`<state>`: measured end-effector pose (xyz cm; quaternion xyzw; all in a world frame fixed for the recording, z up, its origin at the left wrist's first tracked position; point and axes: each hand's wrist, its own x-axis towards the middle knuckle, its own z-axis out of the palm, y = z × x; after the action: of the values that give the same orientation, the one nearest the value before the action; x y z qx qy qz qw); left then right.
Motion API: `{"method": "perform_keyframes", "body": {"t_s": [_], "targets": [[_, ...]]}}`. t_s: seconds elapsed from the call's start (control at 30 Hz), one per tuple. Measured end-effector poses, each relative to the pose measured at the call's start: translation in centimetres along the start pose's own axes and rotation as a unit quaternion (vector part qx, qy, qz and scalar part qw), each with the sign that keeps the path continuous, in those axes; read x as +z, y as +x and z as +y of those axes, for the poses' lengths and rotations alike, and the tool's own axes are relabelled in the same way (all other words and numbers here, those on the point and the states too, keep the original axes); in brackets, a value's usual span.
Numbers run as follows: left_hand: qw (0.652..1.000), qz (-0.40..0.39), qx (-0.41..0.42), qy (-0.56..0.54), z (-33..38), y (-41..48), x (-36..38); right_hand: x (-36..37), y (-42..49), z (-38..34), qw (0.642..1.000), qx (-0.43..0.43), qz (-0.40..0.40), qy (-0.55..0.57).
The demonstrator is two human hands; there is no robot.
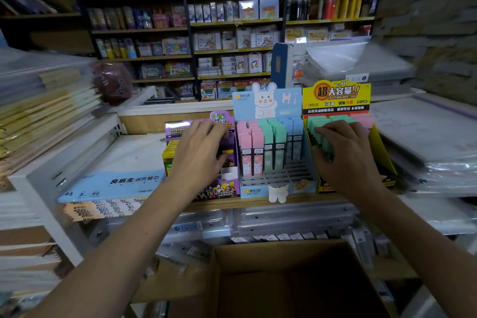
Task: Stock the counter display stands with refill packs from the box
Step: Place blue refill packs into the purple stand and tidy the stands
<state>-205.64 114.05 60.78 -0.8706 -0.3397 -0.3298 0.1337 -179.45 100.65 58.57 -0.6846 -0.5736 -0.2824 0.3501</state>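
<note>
Open cardboard box (284, 279) at bottom centre, right hand (343, 160) closed on green refill packs (321, 137) in the yellow display stand (335, 97) right of centre, left hand (198, 152) fingers spread, resting on the purple display stand (227, 183), gripping nothing, blue rabbit stand (268, 103) between them.

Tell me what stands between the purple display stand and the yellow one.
In the head view, the blue rabbit display stand sits between the purple stand and the yellow stand, holding pink, green and blue refill packs.

I see back shelves (232, 20) w/ packaged goods, notebook stacks (49, 111) at left, clear folders (423, 137) at right, blue B5 paper pack (111, 186) nearby.
</note>
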Motion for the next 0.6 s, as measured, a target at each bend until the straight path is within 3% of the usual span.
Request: {"method": "perform_keyframes", "body": {"t_s": [0.6], "targets": [[0.999, 0.006, -0.011, -0.037, -0.28, -0.43, -0.73, -0.64, 0.24, -0.49, 1.0, 0.01, -0.026, -0.001]]}}
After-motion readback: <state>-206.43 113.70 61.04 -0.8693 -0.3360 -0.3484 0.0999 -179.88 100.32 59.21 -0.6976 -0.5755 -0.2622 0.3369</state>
